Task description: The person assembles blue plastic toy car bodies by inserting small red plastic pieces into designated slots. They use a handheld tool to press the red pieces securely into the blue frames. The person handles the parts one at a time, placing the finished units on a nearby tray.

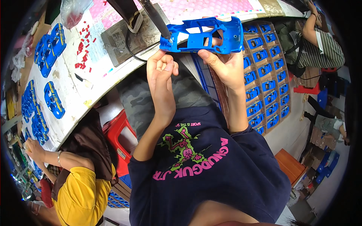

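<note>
A blue plastic toy car body shell point(196, 42) is held out over the near edge of the white table, its window openings showing. My right hand point(226, 69) grips its right end, thumb along the near side and other fingers partly hidden behind it. Beneath the left end, my left hand point(162, 71) has curled fingers, with a fingertip against the shell's corner. A dark rod-like machine arm point(156, 19) comes down from above, its tip at the shell's left end. Whether the tip presses on the plastic I cannot tell.
The machine's metal base plate point(118, 45) is on the table, near scattered small red pieces point(82, 49). Blue shells point(51, 51) lie further left. Cardboard trays of blue shells point(266, 71) stand at my right. A co-worker in a yellow top point(81, 196) works at left, beside a red stool point(120, 139).
</note>
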A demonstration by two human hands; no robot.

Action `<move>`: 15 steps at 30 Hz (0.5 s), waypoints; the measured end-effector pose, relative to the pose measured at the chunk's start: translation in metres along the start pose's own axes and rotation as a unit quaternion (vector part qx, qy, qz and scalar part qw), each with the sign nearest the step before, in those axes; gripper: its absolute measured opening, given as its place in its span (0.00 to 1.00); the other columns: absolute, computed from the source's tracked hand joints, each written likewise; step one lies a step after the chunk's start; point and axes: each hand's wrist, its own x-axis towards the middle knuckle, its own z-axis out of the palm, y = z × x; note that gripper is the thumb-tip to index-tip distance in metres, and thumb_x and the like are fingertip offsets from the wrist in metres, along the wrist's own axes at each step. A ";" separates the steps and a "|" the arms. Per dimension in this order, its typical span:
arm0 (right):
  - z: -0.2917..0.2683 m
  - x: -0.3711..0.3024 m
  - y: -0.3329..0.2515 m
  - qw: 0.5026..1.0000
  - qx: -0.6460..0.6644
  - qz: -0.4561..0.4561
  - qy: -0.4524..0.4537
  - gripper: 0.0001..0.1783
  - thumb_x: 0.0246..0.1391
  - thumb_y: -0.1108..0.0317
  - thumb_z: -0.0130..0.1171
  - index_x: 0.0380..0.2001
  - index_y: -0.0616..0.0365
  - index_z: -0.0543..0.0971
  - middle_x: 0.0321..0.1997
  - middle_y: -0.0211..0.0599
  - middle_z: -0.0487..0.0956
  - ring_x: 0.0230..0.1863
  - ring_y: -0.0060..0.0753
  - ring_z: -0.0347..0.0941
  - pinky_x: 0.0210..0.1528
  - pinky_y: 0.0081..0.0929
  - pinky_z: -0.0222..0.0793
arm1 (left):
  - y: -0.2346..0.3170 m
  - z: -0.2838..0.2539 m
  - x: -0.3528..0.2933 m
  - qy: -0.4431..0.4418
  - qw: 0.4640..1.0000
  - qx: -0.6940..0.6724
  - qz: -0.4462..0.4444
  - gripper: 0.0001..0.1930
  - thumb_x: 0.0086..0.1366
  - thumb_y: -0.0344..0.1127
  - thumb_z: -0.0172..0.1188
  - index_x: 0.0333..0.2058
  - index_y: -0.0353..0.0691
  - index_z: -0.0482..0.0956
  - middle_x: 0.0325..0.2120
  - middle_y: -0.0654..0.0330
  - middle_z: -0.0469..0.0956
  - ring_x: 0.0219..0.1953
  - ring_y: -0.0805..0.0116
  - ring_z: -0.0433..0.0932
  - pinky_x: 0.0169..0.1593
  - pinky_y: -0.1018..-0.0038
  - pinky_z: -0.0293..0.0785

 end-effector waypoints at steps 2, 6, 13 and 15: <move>0.002 0.002 -0.004 1.000 0.022 -0.009 0.007 0.27 0.36 0.76 0.63 0.42 0.61 0.65 0.35 0.33 0.74 0.39 0.20 0.70 0.39 0.18 0.66 | 0.000 0.000 0.001 -0.009 1.000 -0.007 0.008 0.22 0.54 0.37 0.43 0.44 0.25 0.60 0.26 0.60 0.59 0.29 0.73 0.58 0.35 0.80 0.55; 0.001 0.003 -0.006 0.997 -0.067 -0.036 -0.016 0.32 0.33 0.75 0.66 0.44 0.62 0.63 0.37 0.34 0.73 0.40 0.22 0.69 0.42 0.21 0.66 | -0.003 -0.001 0.004 -0.018 0.999 -0.025 0.037 0.23 0.54 0.38 0.42 0.44 0.25 0.59 0.26 0.61 0.58 0.29 0.74 0.57 0.35 0.79 0.55; 0.005 0.008 -0.012 0.993 -0.092 -0.065 -0.033 0.35 0.29 0.72 0.68 0.44 0.62 0.65 0.42 0.37 0.71 0.44 0.28 0.68 0.45 0.24 0.64 | -0.007 -0.001 0.005 -0.028 0.998 -0.050 0.041 0.23 0.54 0.38 0.42 0.45 0.27 0.58 0.26 0.61 0.59 0.29 0.74 0.58 0.36 0.79 0.55; 0.005 0.010 -0.015 0.994 -0.086 -0.065 -0.035 0.35 0.28 0.71 0.68 0.44 0.62 0.66 0.43 0.37 0.71 0.44 0.31 0.69 0.46 0.24 0.63 | -0.008 -0.002 0.006 -0.035 0.997 -0.060 0.041 0.23 0.54 0.38 0.42 0.45 0.27 0.58 0.27 0.61 0.59 0.30 0.74 0.58 0.37 0.79 0.55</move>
